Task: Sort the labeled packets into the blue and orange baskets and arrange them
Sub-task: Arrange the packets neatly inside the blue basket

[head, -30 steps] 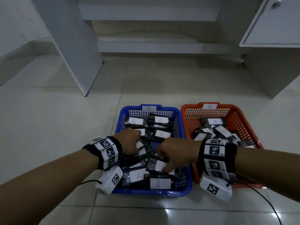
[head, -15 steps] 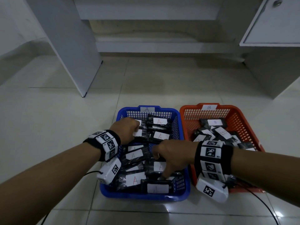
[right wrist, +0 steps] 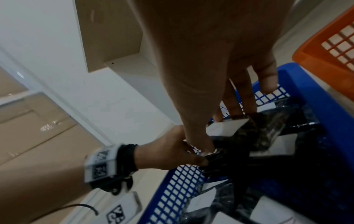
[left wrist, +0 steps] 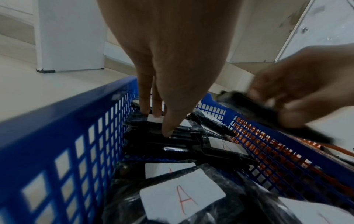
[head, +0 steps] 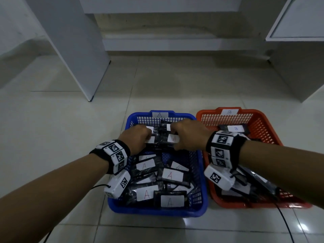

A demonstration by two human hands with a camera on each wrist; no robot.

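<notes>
The blue basket [head: 203, 174], tagged A, holds several black packets with white A labels [head: 172, 175]. The orange basket [head: 259, 116], tagged B, stands to its right with B-labelled packets [head: 235, 128]. Both hands are at the blue basket's far end. My left hand [head: 148, 137] pinches a black packet [left wrist: 153, 121] by the left wall, thumb on its near side and fingers on its label. My right hand [head: 175, 136] grips another A packet [right wrist: 228, 127] between thumb and fingers and holds it a little above the pile. The two hands are almost touching.
Both baskets sit side by side on a pale tiled floor [head: 70, 137]. A white panel leg [head: 87, 67] stands at the back left and a white cabinet [head: 298, 50] at the back right. Cables trail from both wrist cameras across the floor.
Both hands have moved from the middle of the blue basket to its far end. The right hand now holds a packet lifted off the pile.
</notes>
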